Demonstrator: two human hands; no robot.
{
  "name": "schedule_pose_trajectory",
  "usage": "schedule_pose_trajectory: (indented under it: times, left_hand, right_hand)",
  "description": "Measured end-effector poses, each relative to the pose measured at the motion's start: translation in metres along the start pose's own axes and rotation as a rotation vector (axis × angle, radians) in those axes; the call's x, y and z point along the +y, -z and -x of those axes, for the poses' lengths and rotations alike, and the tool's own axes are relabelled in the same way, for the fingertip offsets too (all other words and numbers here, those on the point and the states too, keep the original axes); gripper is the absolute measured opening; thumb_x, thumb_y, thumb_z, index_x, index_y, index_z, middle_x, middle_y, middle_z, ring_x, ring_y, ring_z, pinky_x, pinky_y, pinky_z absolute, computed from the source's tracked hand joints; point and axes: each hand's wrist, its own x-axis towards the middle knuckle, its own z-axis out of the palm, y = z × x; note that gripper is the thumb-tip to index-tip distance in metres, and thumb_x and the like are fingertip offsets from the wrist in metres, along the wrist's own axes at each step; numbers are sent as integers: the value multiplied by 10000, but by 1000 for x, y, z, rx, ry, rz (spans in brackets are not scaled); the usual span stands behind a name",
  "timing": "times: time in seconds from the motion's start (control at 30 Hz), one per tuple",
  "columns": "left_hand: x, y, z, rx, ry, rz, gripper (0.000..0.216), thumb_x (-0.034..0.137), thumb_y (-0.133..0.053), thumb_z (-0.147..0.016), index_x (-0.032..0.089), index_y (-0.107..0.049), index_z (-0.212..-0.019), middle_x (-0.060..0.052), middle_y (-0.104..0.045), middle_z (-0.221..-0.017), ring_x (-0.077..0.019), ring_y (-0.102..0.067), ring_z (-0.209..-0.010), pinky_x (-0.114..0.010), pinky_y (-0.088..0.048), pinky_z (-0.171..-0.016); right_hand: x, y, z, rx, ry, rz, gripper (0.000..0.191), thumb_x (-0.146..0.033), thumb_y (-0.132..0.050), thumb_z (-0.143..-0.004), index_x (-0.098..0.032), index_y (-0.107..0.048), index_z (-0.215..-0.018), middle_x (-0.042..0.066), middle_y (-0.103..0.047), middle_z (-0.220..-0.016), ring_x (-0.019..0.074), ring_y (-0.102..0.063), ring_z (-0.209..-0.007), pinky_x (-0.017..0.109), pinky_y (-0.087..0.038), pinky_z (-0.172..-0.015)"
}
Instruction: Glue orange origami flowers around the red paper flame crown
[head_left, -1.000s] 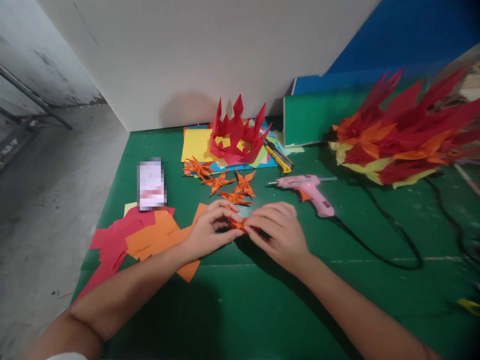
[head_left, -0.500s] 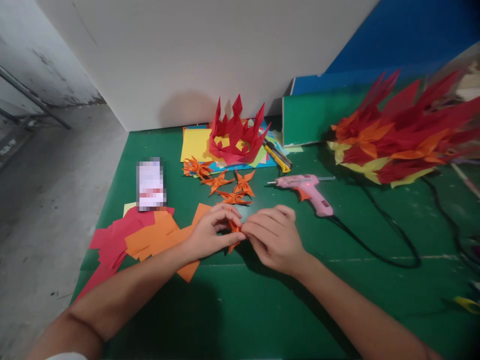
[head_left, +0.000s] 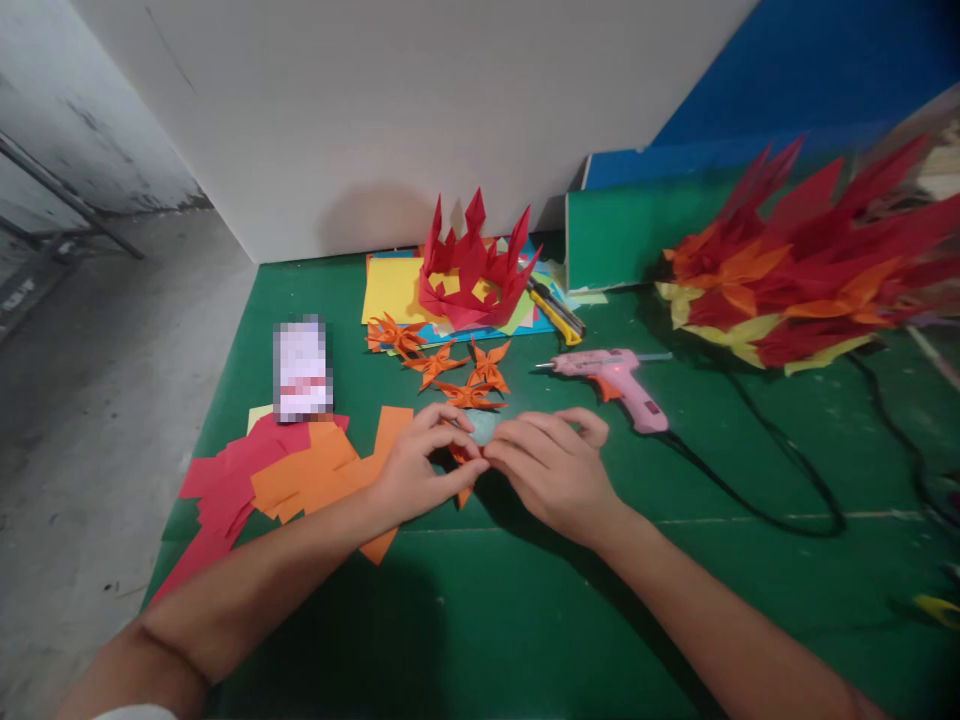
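Between my hands, low over the table, is a folded orange paper flower (head_left: 465,494), mostly covered by fingers. My left hand (head_left: 431,460) is closed around it from the left, thumb and fingertips pinching. From the right, my right hand (head_left: 551,465) pinches the flower's edge, its fingertips meeting those of the left; the exact spot gripped is hidden. Just beyond my hands lie several finished orange paper flowers (head_left: 487,366). To the right of them a pink hot glue gun (head_left: 622,380) rests on its side, a small red light showing on its body.
Orange paper pieces (head_left: 311,475) and red paper pieces (head_left: 229,490) spread at left below a phone (head_left: 302,370). A red paper crown (head_left: 474,290) stands on coloured sheets (head_left: 390,288) beside a yellow utility knife (head_left: 559,312). A larger flame-like paper piece (head_left: 810,270) and black cord (head_left: 750,508) occupy the right.
My fingers have shifted slightly on the orange flower, and less of it shows between them. My right hand's little finger has lifted a bit. The other things stay put.
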Motion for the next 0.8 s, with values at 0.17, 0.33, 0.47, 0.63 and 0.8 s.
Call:
schedule_pose_trajectory:
  times: [0.17, 0.33, 0.47, 0.63, 0.8]
  left_hand:
    - [0, 0, 0, 14, -82, -126, 66, 174, -628, -787, 177, -637, -853, -60, -579, -935, -135, -612, -801, -292, -541, -714]
    - [0, 0, 1, 19, -136, -365, 73, 138, -612, -748, 186, -618, -803, -71, -635, -951, -183, -629, -886, -342, -517, -787]
    - [-2, 0, 2, 5, -153, -421, 49, 140, -606, -750, 188, -606, -760, -68, -650, -935, -189, -630, -878, -346, -508, -779]
    - [-1, 3, -2, 32, -129, -369, 71, 142, -595, -801, 186, -635, -763, -66, -629, -950, -191, -603, -917, -357, -483, -817]
    - [0, 7, -2, 114, -178, -329, 55, 200, -616, -843, 204, -658, -807, -44, -555, -929, -174, -568, -904, -342, -473, -806]
  right_hand:
    - [1, -1, -1, 21, -26, 33, 165, -187, -569, -893, -234, -627, -746, -47, -692, -791, 119, -557, -825, 354, -251, -809]
    - [-1, -4, 3, -9, 14, 60, 153, -155, -555, -893, -229, -627, -779, -47, -697, -837, 120, -560, -863, 348, -261, -823]
    - [-6, -7, 3, -29, 16, 57, 152, -146, -548, -893, -221, -610, -777, -45, -690, -825, 117, -562, -858, 342, -268, -821]
    - [14, 1, 0, -99, -152, -140, 137, -309, -486, -931, -232, -597, -907, 4, -688, -915, 172, -594, -901, 372, -297, -835]
    - [69, 18, 8, 35, -585, 78, 224, -395, -472, -880, -188, -556, -895, 112, -635, -903, 252, -577, -884, 371, -383, -755]
